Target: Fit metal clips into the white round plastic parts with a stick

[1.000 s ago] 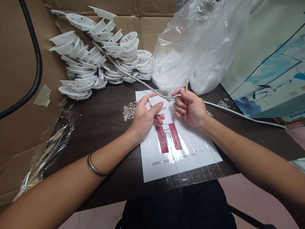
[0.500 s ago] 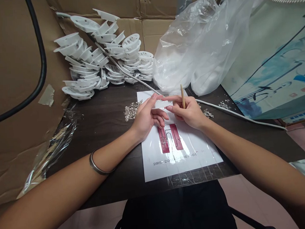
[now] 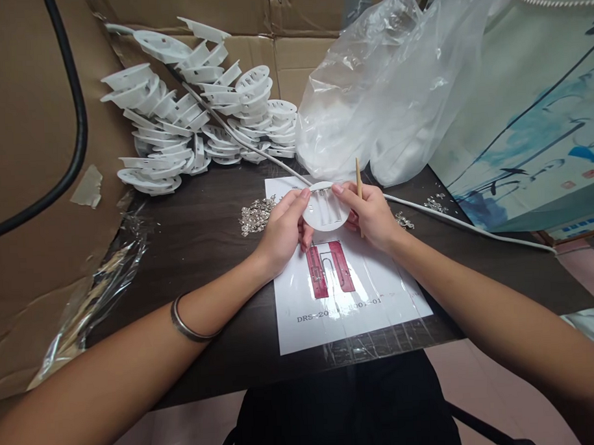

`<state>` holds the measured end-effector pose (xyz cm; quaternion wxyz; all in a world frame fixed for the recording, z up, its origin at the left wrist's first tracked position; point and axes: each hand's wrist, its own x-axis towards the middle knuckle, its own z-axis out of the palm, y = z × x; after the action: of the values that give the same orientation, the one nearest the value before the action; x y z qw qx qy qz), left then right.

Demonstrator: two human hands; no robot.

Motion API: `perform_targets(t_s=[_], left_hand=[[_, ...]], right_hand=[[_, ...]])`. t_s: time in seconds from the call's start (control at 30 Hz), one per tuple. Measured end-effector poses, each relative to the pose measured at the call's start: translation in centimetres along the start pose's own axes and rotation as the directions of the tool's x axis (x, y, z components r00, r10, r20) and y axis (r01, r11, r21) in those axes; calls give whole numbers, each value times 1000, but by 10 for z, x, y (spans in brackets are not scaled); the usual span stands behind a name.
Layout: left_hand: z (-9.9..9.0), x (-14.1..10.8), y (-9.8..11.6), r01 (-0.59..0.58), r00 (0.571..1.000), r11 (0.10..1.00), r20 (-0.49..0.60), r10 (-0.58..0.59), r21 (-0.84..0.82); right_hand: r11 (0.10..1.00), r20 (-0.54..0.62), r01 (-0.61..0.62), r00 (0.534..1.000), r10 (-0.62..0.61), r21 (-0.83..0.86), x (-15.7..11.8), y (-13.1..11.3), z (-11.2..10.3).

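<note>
A white round plastic piece (image 3: 325,208) with slots is held above the printed sheet, its face turned toward me. My left hand (image 3: 286,229) pinches its left edge between thumb and fingers. At the upper right edge, the thumb and fingers of my right hand (image 3: 369,210) grip the same piece. A thin wooden stick (image 3: 358,175) stands upright, tucked in my right hand. Under my hands lies a white printed sheet (image 3: 305,336) with a picture of two red strips. Small shiny metal parts (image 3: 258,216) are heaped beside my left hand.
Stacked white round plastic pieces (image 3: 162,130) lean at the back left. Clear plastic bags (image 3: 356,110) with white contents stand at the back. A grey cable (image 3: 472,227) crosses the table. More metal parts (image 3: 436,204) lie at the right, near a painted panel (image 3: 532,136).
The round piece has turned from edge-on so its slotted face shows. My right hand has shifted from a pointing finger to gripping its right edge. The stick remains in that hand.
</note>
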<state>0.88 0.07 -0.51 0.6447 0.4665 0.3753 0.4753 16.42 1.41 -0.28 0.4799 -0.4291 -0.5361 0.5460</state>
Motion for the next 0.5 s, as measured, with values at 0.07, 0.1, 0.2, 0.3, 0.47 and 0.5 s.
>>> perform_targets(t_s=[0.07,0.1,0.2,0.3,0.47,0.5], left_hand=[[0,0,0,6,1000,1000,4,-6,0],[0,0,0,6,1000,1000,4,-6,-3],[-1,1,-2,-4,1000,1000,2,4,-13],[-1,1,-2,-16,1000,1000,7,16,-24],[0,1,-1,-7,1000,999,-5,7,-35],[0,1,-1,-6,1000,999,-6,5,-39]], right_hand=[[1000,8,-2,1000,1,18,1,1,0],[1000,10,-2,1000,2,24,1,2,0],[1000,18,3,1000,-4,26,2,2,-1],[1000,39,-1,999,1,11,2,1,-1],[1000,42,-25,999,25,13,1,0,0],[1000,37,-25,999,24,16,1,1,0]])
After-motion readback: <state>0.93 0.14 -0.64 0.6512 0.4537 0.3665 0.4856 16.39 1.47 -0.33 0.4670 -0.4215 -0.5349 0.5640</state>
